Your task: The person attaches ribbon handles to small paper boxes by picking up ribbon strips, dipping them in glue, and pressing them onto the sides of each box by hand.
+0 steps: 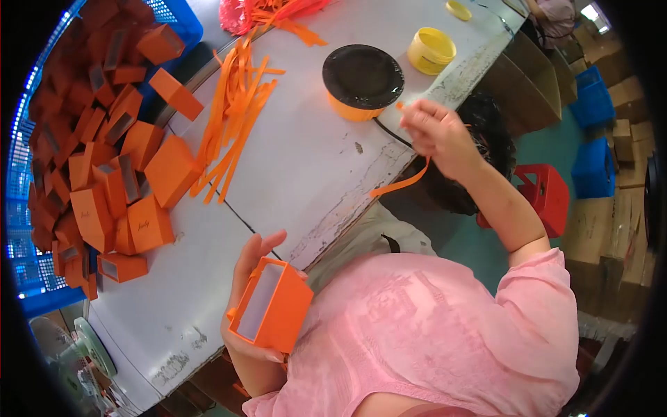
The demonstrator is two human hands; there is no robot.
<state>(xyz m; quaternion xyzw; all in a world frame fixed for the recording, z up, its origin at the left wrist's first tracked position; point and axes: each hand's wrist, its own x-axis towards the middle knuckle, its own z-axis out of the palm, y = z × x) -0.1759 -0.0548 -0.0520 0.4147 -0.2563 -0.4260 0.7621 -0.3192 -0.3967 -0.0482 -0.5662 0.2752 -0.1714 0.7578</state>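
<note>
My left hand [244, 306] is wrapped round an orange box [288, 313] with a pale rectangular panel or opening facing up. It is held over the table's front edge, close to my body. My right hand [441, 139] is raised at the table edge with its fingers pinched on an orange ribbon strip [404, 185]. One end hangs below the fist, and a bit of orange shows at the fingertips. Beside that hand stands a round orange tub with a black top [363, 76]. A bundle of loose orange strips [236, 118] lies across the table.
Many orange boxes [149, 222] are piled at the left, spilling from a blue crate [182, 21]. A yellow tub [432, 51] stands at the back. To the right are a black bag [490, 128], a red stool [545, 198] and blue bins [594, 167]. Another person [556, 17] sits far off.
</note>
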